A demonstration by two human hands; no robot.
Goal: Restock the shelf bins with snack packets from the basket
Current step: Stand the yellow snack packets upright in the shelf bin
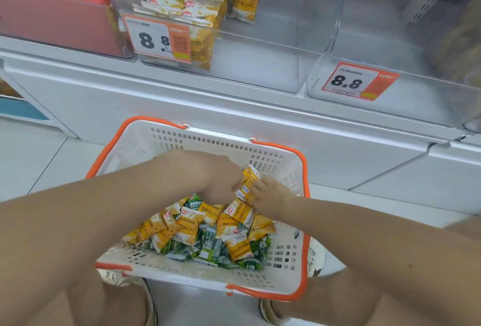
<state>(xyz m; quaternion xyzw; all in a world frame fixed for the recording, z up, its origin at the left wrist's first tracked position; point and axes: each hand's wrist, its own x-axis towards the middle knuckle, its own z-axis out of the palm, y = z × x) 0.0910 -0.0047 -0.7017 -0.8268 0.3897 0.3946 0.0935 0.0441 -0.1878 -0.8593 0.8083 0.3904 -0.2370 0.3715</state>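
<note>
A white basket with orange handles [197, 271] stands on the floor between my feet, holding several yellow and green snack packets [208, 232]. Both hands are inside it near its far right wall. My left hand [221, 182] and my right hand [270, 195] together hold a small stack of yellow packets [250, 182] upright between them. On the shelf above, a clear bin [260, 47] holds rows of the same yellow packets [187, 5] at its left side. Its right half holds nothing.
A second clear bin [390, 39] with an 8.8 price tag [356, 82] sits to the right. A red-fronted bin [59, 21] of red packets is at the upper left. White shelf base [234, 112] runs behind the basket; white floor tiles surround it.
</note>
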